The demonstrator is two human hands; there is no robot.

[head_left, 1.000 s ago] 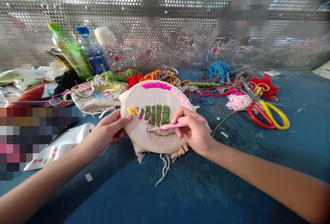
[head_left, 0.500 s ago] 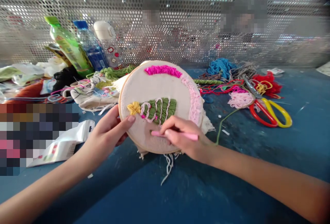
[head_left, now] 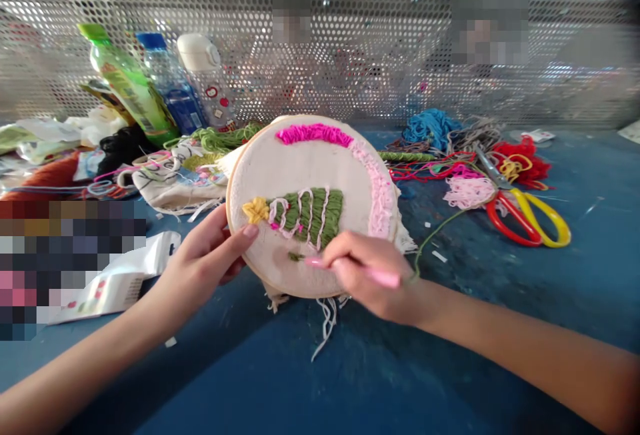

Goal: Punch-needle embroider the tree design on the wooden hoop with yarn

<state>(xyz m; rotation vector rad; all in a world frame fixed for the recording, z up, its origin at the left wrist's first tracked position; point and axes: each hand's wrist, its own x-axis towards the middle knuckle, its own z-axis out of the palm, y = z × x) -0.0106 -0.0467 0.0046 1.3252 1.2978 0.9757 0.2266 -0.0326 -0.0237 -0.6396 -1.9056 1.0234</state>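
My left hand (head_left: 220, 248) grips the left edge of a round embroidery hoop (head_left: 285, 168), thumb on the cloth and fingers behind. The cream cloth bears a green yarn tree (head_left: 327, 211) lying sideways, a yellow star (head_left: 257, 210) at its tip, and a magenta and pale pink yarn border. In my right hand (head_left: 373, 275) is a pink punch needle (head_left: 383, 277), its tip end pointing left over the cloth below the tree. A short dark green stitch (head_left: 296, 257) shows by that tip. Green yarn (head_left: 440, 228) runs from behind my right hand toward the scissors.
Red and yellow scissors (head_left: 530, 215) lie at the right beside pink, red and blue yarn bundles (head_left: 433, 129). Bottles (head_left: 127, 88) stand at the back left before a perforated metal screen (head_left: 350, 41). A white packet (head_left: 115, 288) lies left on the blue table (head_left: 240, 381).
My right hand has drawn the punch needle slightly right and tilted it, uncovering more of the short green stitch. My left hand keeps its hold on the hoop.
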